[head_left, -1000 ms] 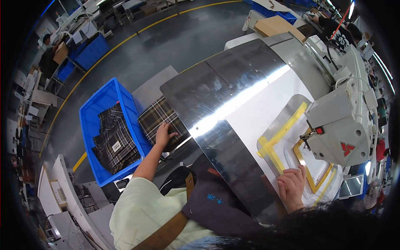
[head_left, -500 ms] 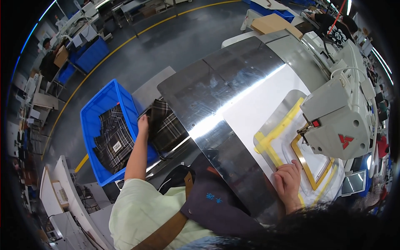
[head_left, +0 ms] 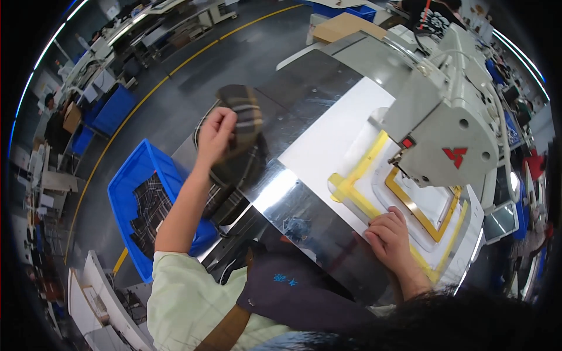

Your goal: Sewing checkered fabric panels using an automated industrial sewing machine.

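Observation:
My left hand (head_left: 216,131) is closed on a dark plaid fabric piece (head_left: 243,120), raised at the left edge of the shiny metal table (head_left: 328,234); the cloth is blurred and partly hangs below the edge. My right hand (head_left: 391,237) rests with curled fingers at the near side of a clear template with yellow tape (head_left: 354,193), close to a gold-coloured frame (head_left: 415,212). I see nothing held in it. Above the frame stands the grey-white head of a sewing machine (head_left: 445,140).
Left of the table stands a blue bin (head_left: 132,237) with plaid cloth (head_left: 153,205) in it. A cardboard box (head_left: 349,26) lies beyond the table. A small screen (head_left: 500,222) is at the right. Workbenches and a yellow floor line (head_left: 146,96) are farther off.
My left hand has moved up and right, lifting the plaid fabric from beside the bin to the table's left edge. My right hand stays by the template. The whole view has shifted.

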Demonstrator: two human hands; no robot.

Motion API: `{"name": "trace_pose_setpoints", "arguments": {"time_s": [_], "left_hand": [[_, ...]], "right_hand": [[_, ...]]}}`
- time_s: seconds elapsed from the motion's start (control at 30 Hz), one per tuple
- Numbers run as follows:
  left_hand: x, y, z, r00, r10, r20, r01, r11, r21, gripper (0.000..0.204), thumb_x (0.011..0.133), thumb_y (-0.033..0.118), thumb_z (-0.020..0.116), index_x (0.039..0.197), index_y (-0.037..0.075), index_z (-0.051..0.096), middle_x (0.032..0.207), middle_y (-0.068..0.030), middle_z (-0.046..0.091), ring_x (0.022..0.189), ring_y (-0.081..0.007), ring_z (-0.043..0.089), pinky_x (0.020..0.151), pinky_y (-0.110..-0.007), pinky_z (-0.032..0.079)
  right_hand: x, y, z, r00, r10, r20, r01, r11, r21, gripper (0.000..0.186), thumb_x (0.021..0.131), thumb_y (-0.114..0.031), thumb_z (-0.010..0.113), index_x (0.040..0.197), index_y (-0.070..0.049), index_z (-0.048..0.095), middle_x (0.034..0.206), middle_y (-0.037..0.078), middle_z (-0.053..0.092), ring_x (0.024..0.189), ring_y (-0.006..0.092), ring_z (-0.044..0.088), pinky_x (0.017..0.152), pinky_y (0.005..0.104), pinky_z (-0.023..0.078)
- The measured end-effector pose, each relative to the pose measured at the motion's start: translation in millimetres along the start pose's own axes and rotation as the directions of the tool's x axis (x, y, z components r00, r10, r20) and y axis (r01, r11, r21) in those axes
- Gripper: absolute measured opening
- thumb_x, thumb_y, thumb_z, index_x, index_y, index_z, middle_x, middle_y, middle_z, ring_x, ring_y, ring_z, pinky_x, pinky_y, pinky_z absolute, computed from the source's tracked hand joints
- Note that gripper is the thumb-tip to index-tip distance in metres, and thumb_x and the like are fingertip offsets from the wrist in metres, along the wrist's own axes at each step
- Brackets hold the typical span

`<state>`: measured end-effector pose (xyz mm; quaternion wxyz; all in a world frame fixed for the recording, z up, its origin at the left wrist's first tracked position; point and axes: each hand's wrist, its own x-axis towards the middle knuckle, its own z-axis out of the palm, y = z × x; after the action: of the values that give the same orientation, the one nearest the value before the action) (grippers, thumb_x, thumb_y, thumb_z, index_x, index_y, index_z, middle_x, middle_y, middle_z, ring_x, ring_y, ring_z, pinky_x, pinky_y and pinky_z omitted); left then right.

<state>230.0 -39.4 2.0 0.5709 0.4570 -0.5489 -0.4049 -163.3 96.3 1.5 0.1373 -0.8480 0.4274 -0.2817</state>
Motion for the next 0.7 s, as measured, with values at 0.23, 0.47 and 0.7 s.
{"name": "trace_pose_setpoints", "arguments": {"time_s": [0.23, 0.47, 0.7], "left_hand": [[-33.5, 15.6, 133.4, 0.787, -0.212, 0.579, 0.064, 0.962, 0.265, 0.016, 0.095, 0.018, 0.053, 0.102, 0.004, 0.054, 0.083, -0.0034, 0.056, 0.076, -0.0123, 0.058, 0.065, -0.027, 0.049], [45.7, 10.8, 193.3, 0.494, 0.377, 0.784, -0.75, 0.641, 0.164, 0.036, 0.078, 0.023, 0.073, 0.106, 0.005, 0.061, 0.098, -0.0127, 0.062, 0.084, -0.0245, 0.063, 0.074, -0.035, 0.049], [77.9, 25.0, 217.8, 0.311, -0.264, 0.913, -0.647, 0.645, 0.407, 0.029, 0.074, 0.027, 0.075, 0.087, 0.003, 0.063, 0.07, -0.012, 0.062, 0.069, -0.0263, 0.062, 0.065, -0.035, 0.047]], "right_hand": [[-0.2, -1.1, 4.2, 0.998, -0.058, -0.017, 0.057, 0.998, -0.031, 0.013, 0.079, -0.015, 0.07, 0.089, -0.011, 0.063, 0.093, 0.003, 0.06, 0.094, 0.021, 0.057, 0.096, 0.0433, 0.04], [11.2, 3.9, 10.9, 0.994, -0.046, -0.101, 0.028, 0.985, -0.172, 0.023, 0.079, -0.012, 0.066, 0.102, -0.012, 0.064, 0.107, 0.003, 0.061, 0.105, 0.0211, 0.057, 0.097, 0.0447, 0.04], [22.7, -5.7, 9.6, 0.984, -0.136, 0.117, 0.178, 0.817, -0.549, 0.051, 0.081, -0.012, 0.056, 0.132, -0.013, 0.05, 0.142, 0.005, 0.043, 0.134, 0.0213, 0.038, 0.107, 0.0458, 0.031]]}}
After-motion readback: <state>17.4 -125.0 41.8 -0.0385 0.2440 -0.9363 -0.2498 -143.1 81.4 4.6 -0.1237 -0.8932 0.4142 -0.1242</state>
